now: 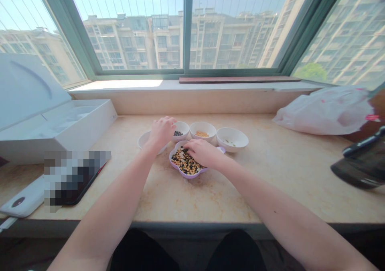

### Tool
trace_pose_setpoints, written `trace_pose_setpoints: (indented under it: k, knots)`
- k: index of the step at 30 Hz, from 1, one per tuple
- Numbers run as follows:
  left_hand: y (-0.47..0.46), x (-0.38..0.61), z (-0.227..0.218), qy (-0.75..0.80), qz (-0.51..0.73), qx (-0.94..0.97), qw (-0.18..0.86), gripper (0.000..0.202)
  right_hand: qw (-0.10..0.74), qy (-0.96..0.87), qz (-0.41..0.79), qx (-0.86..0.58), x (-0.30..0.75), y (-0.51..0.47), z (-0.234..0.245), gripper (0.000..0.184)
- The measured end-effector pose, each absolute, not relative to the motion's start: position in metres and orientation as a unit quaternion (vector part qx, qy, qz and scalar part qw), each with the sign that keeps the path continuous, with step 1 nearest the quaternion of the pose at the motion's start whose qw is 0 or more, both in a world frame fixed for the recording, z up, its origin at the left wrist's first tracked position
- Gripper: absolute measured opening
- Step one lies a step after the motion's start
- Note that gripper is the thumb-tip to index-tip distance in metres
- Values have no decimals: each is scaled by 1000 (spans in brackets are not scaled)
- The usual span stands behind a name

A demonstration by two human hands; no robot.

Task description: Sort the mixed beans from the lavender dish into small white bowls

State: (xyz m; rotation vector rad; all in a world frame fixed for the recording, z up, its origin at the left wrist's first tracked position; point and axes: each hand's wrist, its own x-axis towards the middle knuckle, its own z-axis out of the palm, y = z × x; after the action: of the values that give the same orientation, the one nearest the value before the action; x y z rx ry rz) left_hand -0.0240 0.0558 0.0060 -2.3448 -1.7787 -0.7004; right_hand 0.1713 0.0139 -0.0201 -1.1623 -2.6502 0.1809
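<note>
My left hand hovers at the left edge of a white bowl that holds black beans. Its fingers are curled together, and what they hold, if anything, is hidden. In front of the bowls is a purple flower-shaped dish filled with mixed black beans, yellow beans and pale flat seeds. My right hand reaches into that dish from the right with fingers bent down and drawn together; the fingertips' contents are too small to make out. Behind my left wrist, another white bowl is partly covered.
One white bowl holds yellow beans; the white bowl at right has a few seeds. An open white box, a white power bank and a dark phone lie left. A plastic bag and dark container stand right.
</note>
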Motion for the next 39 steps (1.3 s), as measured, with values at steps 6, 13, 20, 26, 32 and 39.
trace_pose_setpoints:
  k: [6, 13, 20, 26, 32, 39]
  knots:
    - [46, -21, 8, -586, -236, -773, 64, 31, 122, -908, 59, -397, 166, 19, -23, 28]
    - [42, -28, 9, -600, -313, -736, 31, 28, 133, -903, 73, -403, 167, 18, -20, 23]
    - [41, -30, 8, -592, -377, -711, -50, 24, 159, -887, 119, -418, 168, 18, -18, 20]
    - [30, -18, 9, -507, -455, -692, -238, 23, 293, -795, 317, -426, 176, 16, -9, 17]
    - [8, 1, 11, -388, -459, -737, -308, 28, 367, -579, 652, -324, 187, 9, 4, 39]
    - [-1, 9, 8, -364, -488, -773, -177, 15, 392, -471, 737, -285, 192, 3, 13, 43]
